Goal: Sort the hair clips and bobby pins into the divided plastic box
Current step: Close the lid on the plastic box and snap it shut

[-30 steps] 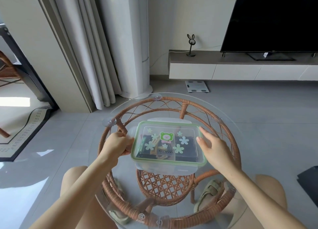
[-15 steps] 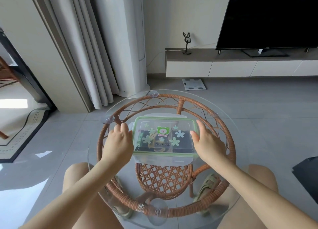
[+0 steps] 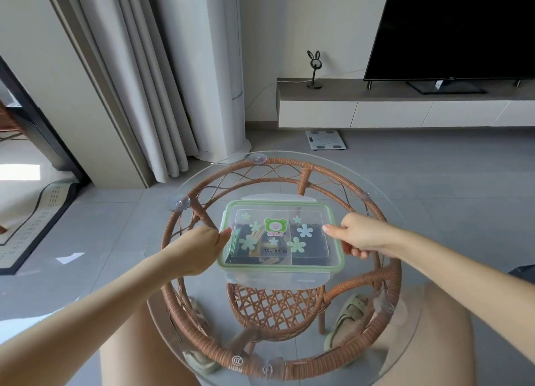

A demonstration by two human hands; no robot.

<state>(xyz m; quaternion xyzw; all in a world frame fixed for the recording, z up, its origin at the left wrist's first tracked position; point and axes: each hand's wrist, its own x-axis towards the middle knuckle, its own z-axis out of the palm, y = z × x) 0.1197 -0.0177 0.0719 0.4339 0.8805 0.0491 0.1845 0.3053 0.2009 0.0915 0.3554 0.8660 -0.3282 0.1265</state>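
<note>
A clear divided plastic box [image 3: 334,259] with a green-rimmed lid on it rests in the middle of a round glass table [image 3: 405,269]. The lid carries a green bear sticker [image 3: 275,226] and pale flower stickers. Dark hair clips and pins [image 3: 307,242] show through the lid, blurred. My left hand [image 3: 199,248] grips the box's left edge, thumb on the lid. My right hand [image 3: 357,235] holds the right edge, with the thumb on top and the fingers curled under the side.
The glass top sits on a brown rattan frame [image 3: 185,220] with suction cups. My knees and sandalled feet show beneath it. A TV stand [image 3: 405,110], a scale [image 3: 325,140] on the floor and curtains [image 3: 139,81] lie beyond.
Both hands have shifted from resting against the box's sides to gripping its left and right edges. The box stays in the same spot on the table.
</note>
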